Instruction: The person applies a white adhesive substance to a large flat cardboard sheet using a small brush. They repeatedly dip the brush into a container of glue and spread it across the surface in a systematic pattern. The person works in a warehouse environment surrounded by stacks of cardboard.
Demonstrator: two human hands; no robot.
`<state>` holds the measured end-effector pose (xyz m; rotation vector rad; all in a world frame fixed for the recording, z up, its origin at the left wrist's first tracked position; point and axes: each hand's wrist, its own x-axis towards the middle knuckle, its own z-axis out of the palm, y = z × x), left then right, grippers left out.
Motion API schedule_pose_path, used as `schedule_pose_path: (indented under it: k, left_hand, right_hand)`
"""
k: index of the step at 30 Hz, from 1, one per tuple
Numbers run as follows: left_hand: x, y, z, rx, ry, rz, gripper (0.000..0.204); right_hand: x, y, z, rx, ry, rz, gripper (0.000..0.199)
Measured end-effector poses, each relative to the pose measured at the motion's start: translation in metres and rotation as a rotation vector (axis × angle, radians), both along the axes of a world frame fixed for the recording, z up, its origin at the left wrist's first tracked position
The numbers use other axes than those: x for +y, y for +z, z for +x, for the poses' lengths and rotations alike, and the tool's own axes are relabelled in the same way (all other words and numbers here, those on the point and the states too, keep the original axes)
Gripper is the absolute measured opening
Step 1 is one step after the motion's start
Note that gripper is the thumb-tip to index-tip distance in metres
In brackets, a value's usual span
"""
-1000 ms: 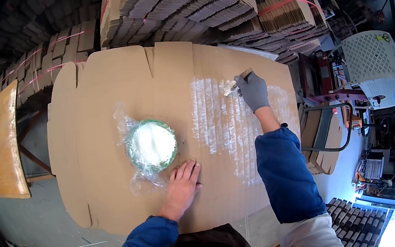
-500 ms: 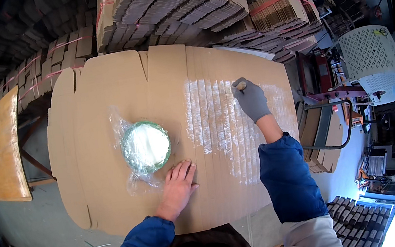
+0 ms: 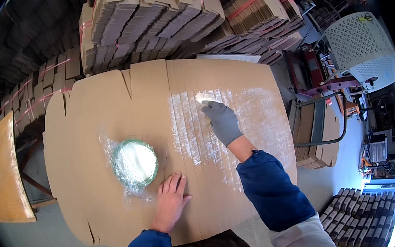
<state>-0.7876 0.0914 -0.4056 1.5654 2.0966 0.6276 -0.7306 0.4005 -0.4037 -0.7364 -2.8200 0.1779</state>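
Note:
A wide flat sheet of cardboard (image 3: 88, 103) spreads in front of me. White wet streaks (image 3: 189, 129) cover strips of its right part. My right hand (image 3: 222, 122), in a grey glove, is closed round a brush (image 3: 202, 97) whose pale end touches the streaked area near its upper left; most of the handle is hidden in the fist. My bare left hand (image 3: 171, 198) lies on the sheet with its fingers stretched out. Just beyond and left of it stands a round green tub (image 3: 136, 163) of white liquid, with clear plastic film crumpled round it.
Tall stacks of flattened cartons (image 3: 158, 20) tied with pink straps stand behind the sheet. At the left is a tilted wooden board (image 3: 0, 171). A trolley (image 3: 324, 126) carrying cardboard and a machine with a perforated white panel (image 3: 355, 40) stand at the right.
My right hand has moved left and a little nearer with the brush, across the streaked area. My left hand stays resting by the tub. The whole view has shifted slightly.

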Motion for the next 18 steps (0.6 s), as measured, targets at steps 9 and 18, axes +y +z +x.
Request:
schedule_pose_path:
  k: [9,18]
  left_hand:
    - [0.003,0.008,-0.001,0.011,0.001,-0.053,0.069]
    - [0.009,0.004,0.006,0.018,-0.009,-0.037,0.071]
  right_hand:
    - [0.032,-0.015,0.031,-0.005,-0.228,-0.109,0.037]
    - [0.121,0.003,0.09,-0.003,-0.485,-0.156,0.029]
